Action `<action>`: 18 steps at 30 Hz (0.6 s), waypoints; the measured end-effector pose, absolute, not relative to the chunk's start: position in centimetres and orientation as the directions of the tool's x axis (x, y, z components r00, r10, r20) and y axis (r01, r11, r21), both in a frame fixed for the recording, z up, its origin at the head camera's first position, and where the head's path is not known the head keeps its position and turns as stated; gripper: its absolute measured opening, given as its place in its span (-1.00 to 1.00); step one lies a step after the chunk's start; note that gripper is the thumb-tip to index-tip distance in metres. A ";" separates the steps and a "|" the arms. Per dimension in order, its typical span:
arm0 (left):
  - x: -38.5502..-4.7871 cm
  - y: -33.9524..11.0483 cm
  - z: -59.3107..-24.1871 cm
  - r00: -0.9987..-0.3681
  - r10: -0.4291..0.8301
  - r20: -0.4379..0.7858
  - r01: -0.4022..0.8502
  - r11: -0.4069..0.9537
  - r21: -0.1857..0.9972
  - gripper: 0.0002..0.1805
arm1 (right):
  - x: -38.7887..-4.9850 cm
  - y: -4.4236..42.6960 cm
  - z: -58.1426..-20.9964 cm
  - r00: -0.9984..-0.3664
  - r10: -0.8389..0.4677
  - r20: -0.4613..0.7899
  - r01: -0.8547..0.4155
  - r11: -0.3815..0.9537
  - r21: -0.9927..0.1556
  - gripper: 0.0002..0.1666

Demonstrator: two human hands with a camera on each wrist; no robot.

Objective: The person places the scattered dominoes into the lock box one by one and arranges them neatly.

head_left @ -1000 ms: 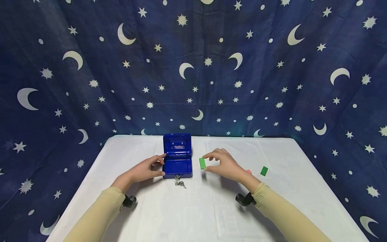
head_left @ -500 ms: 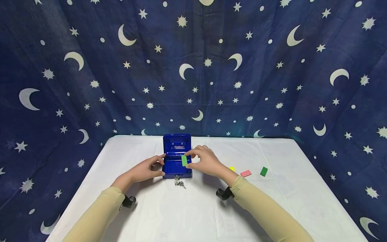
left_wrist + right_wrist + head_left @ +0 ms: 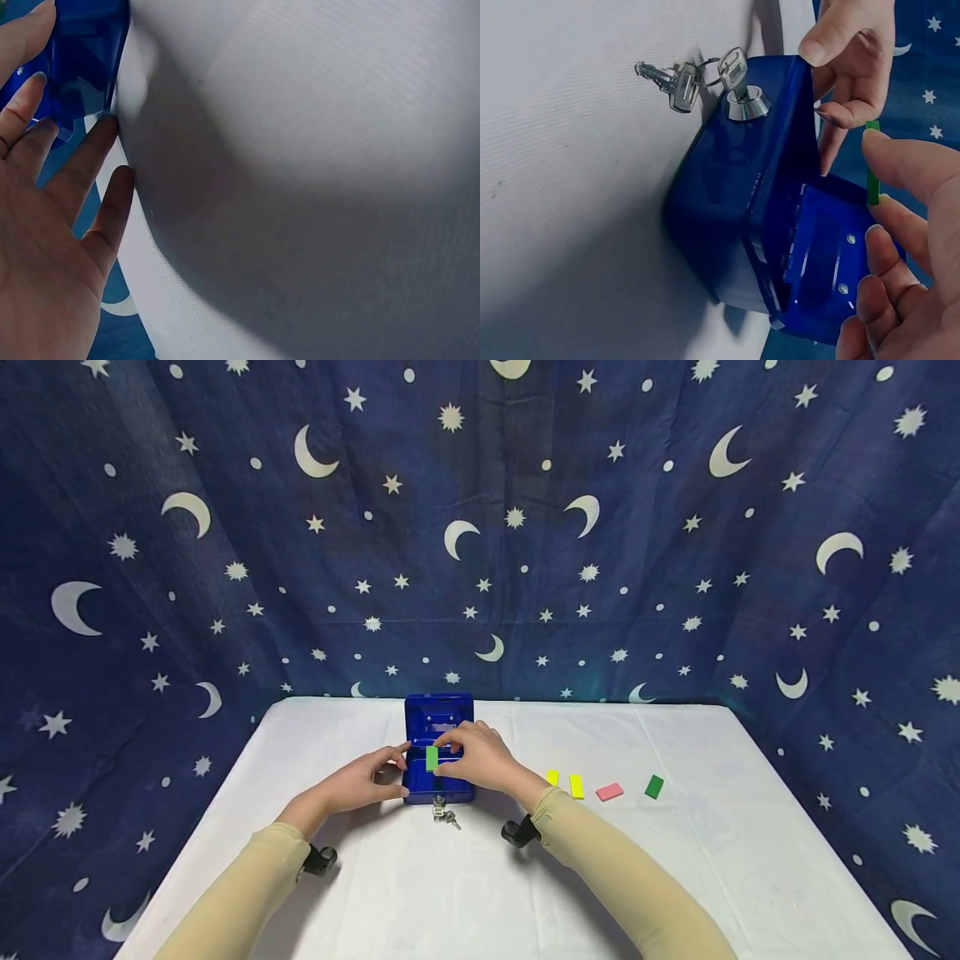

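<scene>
A small blue metal cash box (image 3: 456, 795) stands on the white table with its lid (image 3: 431, 706) raised at the back. Over its inside, my right hand (image 3: 483, 760) pinches a light green domino-like block (image 3: 432, 758) between thumb and fingers, and the right wrist view shows the block (image 3: 873, 161) edge-on. My left hand (image 3: 360, 785) touches the box's left side with spread thumb and fingers; its fingers (image 3: 88, 161) look fairly straight in the left wrist view. Keys (image 3: 682, 86) hang on a ring from another key in the front lock (image 3: 748, 103). My right hand covers part of the box's interior.
Right of the box on the tablecloth (image 3: 465, 893) lie two yellow blocks (image 3: 576, 787), a pink block (image 3: 610, 792) and a dark green block (image 3: 655, 787). A dark blue curtain (image 3: 480, 568) with moons and stars hangs behind the table.
My right hand has moved left with the light green block, from beside the box to over its inside. The yellow blocks have come into sight from behind the arm. My left hand stays put.
</scene>
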State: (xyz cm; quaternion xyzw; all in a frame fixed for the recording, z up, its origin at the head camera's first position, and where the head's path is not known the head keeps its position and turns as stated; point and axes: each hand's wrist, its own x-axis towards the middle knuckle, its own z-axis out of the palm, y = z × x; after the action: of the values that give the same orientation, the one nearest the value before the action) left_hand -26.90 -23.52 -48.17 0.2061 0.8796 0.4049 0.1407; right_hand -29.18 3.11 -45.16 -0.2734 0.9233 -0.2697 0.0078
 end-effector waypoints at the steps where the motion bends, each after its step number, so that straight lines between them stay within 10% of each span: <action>1: -26.9 -23.5 -48.2 -0.876 0.475 -0.085 0.245 0.589 0.770 -0.62 | -29.3 2.9 -45.3 -0.853 -0.506 0.128 -0.497 0.713 -0.494 -0.48; 18: -27.0 -23.5 -48.2 -0.871 0.481 -0.097 0.240 0.590 0.771 -0.61 | -30.2 0.1 -46.9 -0.862 -0.506 0.033 -0.474 0.781 -0.407 -0.48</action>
State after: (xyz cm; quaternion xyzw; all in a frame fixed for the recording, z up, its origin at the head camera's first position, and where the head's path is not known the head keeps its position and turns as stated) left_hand -27.03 -23.53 -48.17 0.2049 0.8791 0.4035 0.1495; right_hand -30.16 0.10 -46.94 -0.2598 0.9428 -0.2051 0.0391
